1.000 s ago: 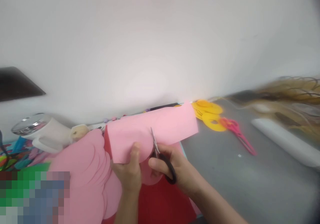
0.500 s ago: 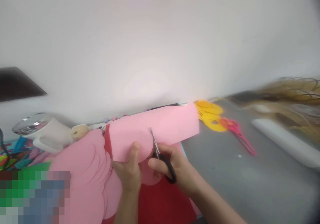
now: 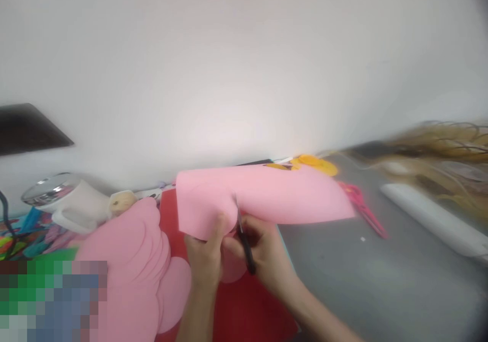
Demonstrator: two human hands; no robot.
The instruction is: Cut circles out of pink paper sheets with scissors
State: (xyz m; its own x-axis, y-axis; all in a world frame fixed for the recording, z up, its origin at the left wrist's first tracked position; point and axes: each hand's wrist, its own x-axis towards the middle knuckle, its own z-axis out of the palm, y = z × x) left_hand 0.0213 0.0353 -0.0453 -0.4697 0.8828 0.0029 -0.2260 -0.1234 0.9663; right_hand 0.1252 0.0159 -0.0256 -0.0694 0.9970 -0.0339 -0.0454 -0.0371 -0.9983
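Observation:
A large pink paper sheet (image 3: pixel 282 192) is held up in front of me, with a curved cut near its middle. My left hand (image 3: pixel 206 253) pinches the sheet's lower left part, thumb on top. Black-handled scissors (image 3: pixel 246 245) are in my right hand (image 3: pixel 263 245), their blades at the paper beside the curved edge. Beneath lies a red sheet (image 3: pixel 247 311) with a pink round piece (image 3: pixel 233 266) on it, partly hidden by my hands. To the left is a pile of pink round pieces (image 3: pixel 125 250).
Pink scissors (image 3: pixel 366 211) and yellow paper pieces (image 3: pixel 314 163) lie at the right back on the grey table (image 3: pixel 335 281). A white jug (image 3: pixel 78 205) stands at the left. A white bar (image 3: pixel 430 220) lies far right.
The pink sheet has shifted and turned, its right end now reaching over the yellow pieces to the pink scissors. My left hand moved slightly right, and the black scissors' handles turned and look closer together.

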